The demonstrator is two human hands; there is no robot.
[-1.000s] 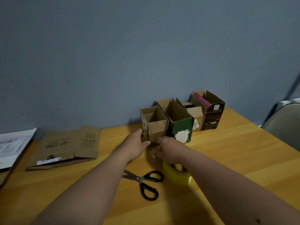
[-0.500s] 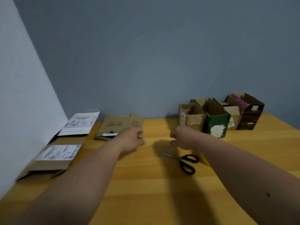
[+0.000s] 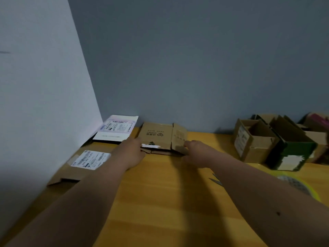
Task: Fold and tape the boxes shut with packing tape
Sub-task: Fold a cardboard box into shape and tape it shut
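1. Brown corrugated card, flattened: a folded-down box (image 3: 161, 138) with a printed logo on its top face, lying on the wooden table (image 3: 160, 202) against the grey back wall, between the two hands.
2. Left hand (image 3: 132, 152) at the flattened box's left near corner, fingers reaching to the edge beside a torn white tape strip (image 3: 150, 145); touching the card, but whether gripping or merely resting on it cannot be told through the blur.
3. Right hand (image 3: 196, 154) at the box's right near corner, fingertips curled onto the edge of the narrower side panel; looks like a light pinch on the card.
4. Left of the left hand, against the side wall: a flat brown carton with a white shipping label (image 3: 89, 160), and beyond it a flat white carton with a barcode label (image 3: 117, 128).
5. Right of the right hand, well apart: an upright open brown box (image 3: 252, 141) with flaps standing, touching an open dark green box (image 3: 293, 148) with a white patch on its front; more open boxes behind those, cut by the frame edge.
6. Nearer than the right hand, beside the forearm: a yellowish packing tape roll (image 3: 300, 186), partly hidden, and just the metal tips of scissors (image 3: 216, 180).
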